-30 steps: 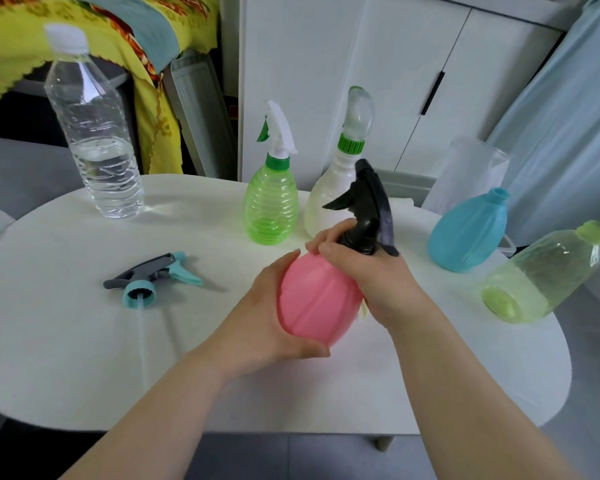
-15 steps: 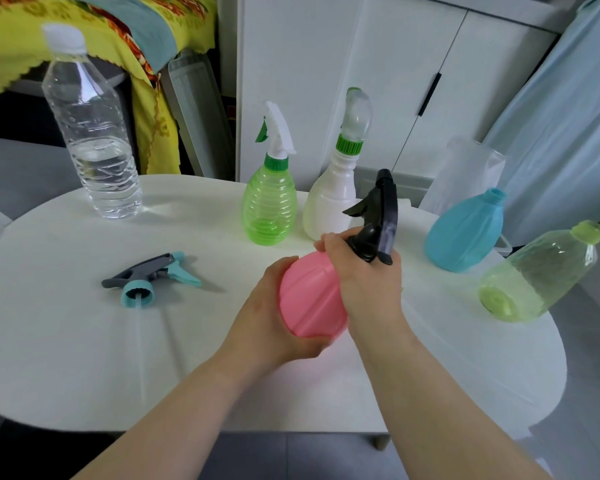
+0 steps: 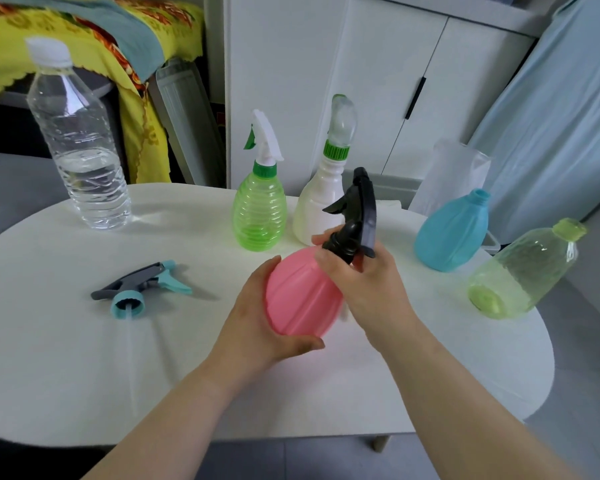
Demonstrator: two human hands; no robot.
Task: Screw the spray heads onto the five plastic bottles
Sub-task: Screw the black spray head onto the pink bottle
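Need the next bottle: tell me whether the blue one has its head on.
Off. The blue bottle shows a bare open neck.

Two bare forearms, no sleeves in view. Left hand (image 3: pixel 257 327) and right hand (image 3: pixel 371 289) without gloves, rings, watch or bracelet. Short, unpainted nails on the visible fingers (image 3: pixel 305 344).

The right hand (image 3: pixel 364 289) covers the neck of the pink bottle (image 3: pixel 300 296), so the join with the black spray head (image 3: pixel 355 216) cannot be seen. Behind the black spray head, part of the white bottle (image 3: pixel 317 209) is hidden.
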